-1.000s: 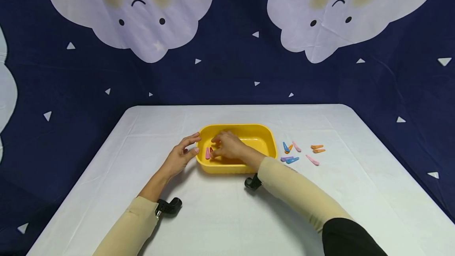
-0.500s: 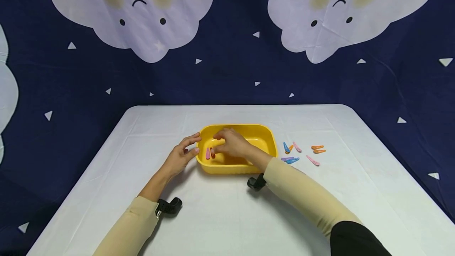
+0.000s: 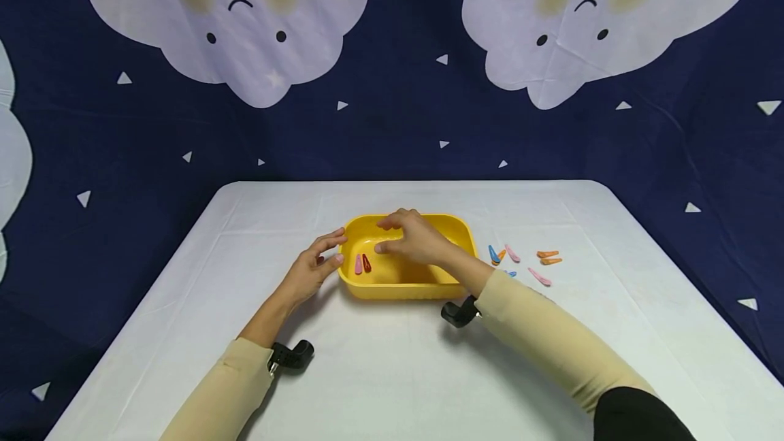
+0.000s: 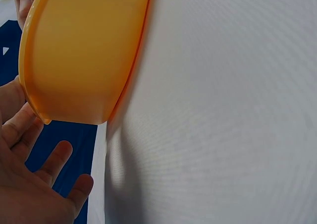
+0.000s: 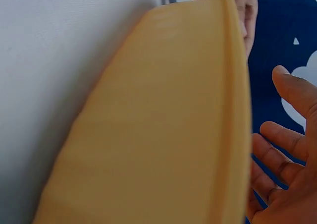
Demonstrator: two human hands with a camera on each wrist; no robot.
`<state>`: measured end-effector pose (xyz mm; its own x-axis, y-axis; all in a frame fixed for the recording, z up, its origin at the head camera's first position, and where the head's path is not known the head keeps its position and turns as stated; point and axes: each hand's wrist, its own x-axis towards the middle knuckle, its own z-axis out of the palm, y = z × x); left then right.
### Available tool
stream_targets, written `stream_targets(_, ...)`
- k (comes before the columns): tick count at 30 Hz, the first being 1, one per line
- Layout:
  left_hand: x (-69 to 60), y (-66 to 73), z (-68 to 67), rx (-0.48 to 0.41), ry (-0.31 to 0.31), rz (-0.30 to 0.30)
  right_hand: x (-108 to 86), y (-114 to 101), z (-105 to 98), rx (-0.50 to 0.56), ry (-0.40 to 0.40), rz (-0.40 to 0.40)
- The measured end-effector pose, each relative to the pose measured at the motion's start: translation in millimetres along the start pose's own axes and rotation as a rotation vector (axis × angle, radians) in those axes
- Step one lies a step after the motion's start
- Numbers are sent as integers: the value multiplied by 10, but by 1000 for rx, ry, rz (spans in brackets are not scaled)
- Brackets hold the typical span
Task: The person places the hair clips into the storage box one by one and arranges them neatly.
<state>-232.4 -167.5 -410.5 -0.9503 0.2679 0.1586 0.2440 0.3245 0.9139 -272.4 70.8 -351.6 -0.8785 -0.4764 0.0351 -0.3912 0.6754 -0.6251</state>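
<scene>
A yellow plastic basin point(image 3: 404, 291) stands on the white table. Inside it, at the left end, a pink hair clip point(image 3: 358, 264) and a dark red hair clip point(image 3: 366, 263) lie side by side. My left hand point(image 3: 306, 272) touches the basin's left rim with thumb and fingertips, its other fingers spread in the left wrist view. Over the basin hovers my right hand point(image 3: 419, 238), thumb and fingers apart with nothing between them; the right wrist view also shows its fingers loose beyond the rim.
Several loose hair clips lie right of the basin: a blue clip point(image 3: 493, 254), a pink clip point(image 3: 512, 254), an orange clip point(image 3: 550, 260) and another pink clip point(image 3: 540, 277) among them. My right forearm partly covers some. A dark blue cloth with clouds hangs behind the table.
My right hand has let go of the dark red hair clip, leaving it beside the pink one, and has drawn up and to the right. The left hand has stayed still.
</scene>
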Motion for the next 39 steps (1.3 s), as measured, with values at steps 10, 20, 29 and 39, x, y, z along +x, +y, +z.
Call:
stream_targets(10,-9,7,2,-16,9,5,-170,86,-234,37,54,-15)
stream_targets(20,-15,2,1,-5,10,14,-371,278,-470,45,96,-4)
stream_targets(29,-8,7,2,0,8,2,-591,471,-672,39,155,25)
stream_targets(39,-1,-11,2,0,8,-5,-797,720,-852,10,187,81)
